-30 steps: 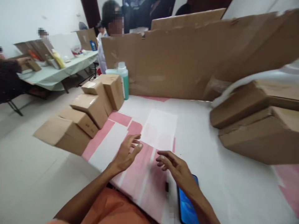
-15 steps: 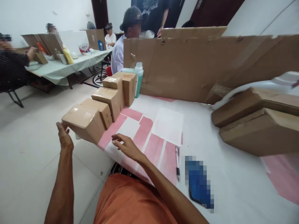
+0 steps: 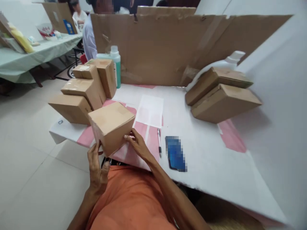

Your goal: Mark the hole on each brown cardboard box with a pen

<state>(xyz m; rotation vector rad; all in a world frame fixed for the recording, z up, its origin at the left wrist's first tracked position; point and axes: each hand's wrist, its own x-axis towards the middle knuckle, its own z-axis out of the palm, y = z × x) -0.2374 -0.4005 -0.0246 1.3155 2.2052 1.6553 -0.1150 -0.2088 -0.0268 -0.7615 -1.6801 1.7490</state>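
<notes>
A brown cardboard box (image 3: 115, 127) is tilted near the front edge of the table, between my two hands. My left hand (image 3: 97, 163) touches its lower left side with the fingertips, the thumb standing apart from it. On the box's right side, my right hand (image 3: 137, 142) grips the edge with thumb and fingers. Another cardboard box (image 3: 72, 107) stands just behind and to the left. Farther back in the same row are a taped box (image 3: 80, 88), a narrow box (image 3: 88, 73) and a taller box (image 3: 105, 75).
A bottle of green liquid (image 3: 117, 70) stands behind the row. A large cardboard panel (image 3: 153, 51) closes off the back. To the right, two boxes (image 3: 225, 102) lean by a white bottle (image 3: 216, 68). A pen (image 3: 159, 143), phone (image 3: 176, 155) and white paper sheet (image 3: 151, 110) lie mid-table.
The nearest box has left the row's front end and come right, towards my body, between both hands. Both hands have moved onto it. My view has turned to the right.
</notes>
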